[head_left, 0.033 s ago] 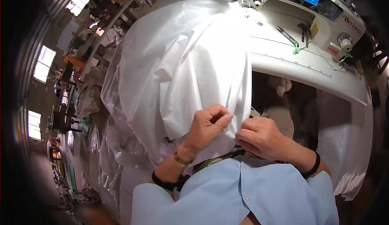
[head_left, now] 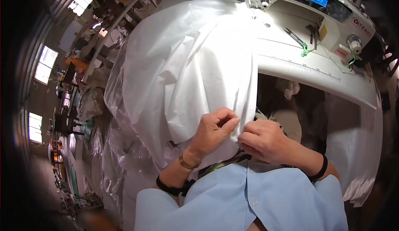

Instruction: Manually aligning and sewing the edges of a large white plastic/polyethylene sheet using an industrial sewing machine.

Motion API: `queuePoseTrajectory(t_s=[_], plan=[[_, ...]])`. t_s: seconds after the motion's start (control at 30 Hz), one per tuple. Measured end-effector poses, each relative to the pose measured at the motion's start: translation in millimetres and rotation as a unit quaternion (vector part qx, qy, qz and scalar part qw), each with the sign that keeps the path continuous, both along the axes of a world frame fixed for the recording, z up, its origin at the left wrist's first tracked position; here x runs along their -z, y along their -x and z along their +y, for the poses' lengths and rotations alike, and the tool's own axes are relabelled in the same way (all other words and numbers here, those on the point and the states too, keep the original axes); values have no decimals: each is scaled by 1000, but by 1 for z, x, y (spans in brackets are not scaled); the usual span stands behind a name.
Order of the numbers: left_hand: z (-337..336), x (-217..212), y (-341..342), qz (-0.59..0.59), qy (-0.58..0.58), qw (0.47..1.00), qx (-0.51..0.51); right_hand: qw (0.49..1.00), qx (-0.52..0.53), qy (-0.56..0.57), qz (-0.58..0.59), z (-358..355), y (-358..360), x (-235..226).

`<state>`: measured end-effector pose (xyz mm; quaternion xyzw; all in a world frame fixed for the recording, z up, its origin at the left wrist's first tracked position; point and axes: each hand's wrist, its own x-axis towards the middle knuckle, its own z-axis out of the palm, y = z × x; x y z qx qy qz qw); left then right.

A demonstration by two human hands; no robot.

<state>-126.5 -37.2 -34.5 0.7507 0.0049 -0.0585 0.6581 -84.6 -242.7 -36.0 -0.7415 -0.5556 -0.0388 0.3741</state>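
Note:
A large sheet of white fabric point(head_left: 191, 77) drapes from the sewing table down toward my lap, with loose folds along its middle. My left hand point(head_left: 214, 129) pinches the fabric near its right edge, thumb and forefinger together. Close beside it, my right hand point(head_left: 262, 139) is closed on the same edge, its fingertips curled under and partly hidden. The fabric's far end lies by the needle area of a white sewing machine point(head_left: 332, 21), under a bright lamp that washes out the cloth there.
Black tweezers point(head_left: 295, 37) and a small dark metal tool point(head_left: 311, 35) lie on the machine bed beside green thread point(head_left: 306, 51). A printed ruler strip point(head_left: 299, 64) runs along the table's front edge. Crumpled clear plastic point(head_left: 110, 168) hangs at the left.
My right hand has shifted slightly left, closer to my left hand, and the fabric edge between them has moved with it. The left hand stays nearly still.

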Motion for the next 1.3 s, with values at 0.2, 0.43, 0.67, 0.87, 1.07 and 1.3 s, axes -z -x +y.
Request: queuePoseTrajectory(t_s=[0.2,0.43,0.67,0.87,1.07,1.3], plan=[[5,4,-2,-48,-37,997,50,998,-45,-35,-3,30,4,2],[11,3,3,-6,-36,999,10,997,-52,-3,-48,38,9,4],[29,-15,6,-35,-63,995,-69,977,-5,-201,75,35,-4,40],[54,-110,-35,-314,-303,900,-10,841,162,-280,434,107,-43,52],[33,-168,-63,-348,-477,776,222,972,-122,-6,201,243,-90,4],[47,-63,-24,-323,-536,734,263,966,-117,-25,229,208,-62,70]])
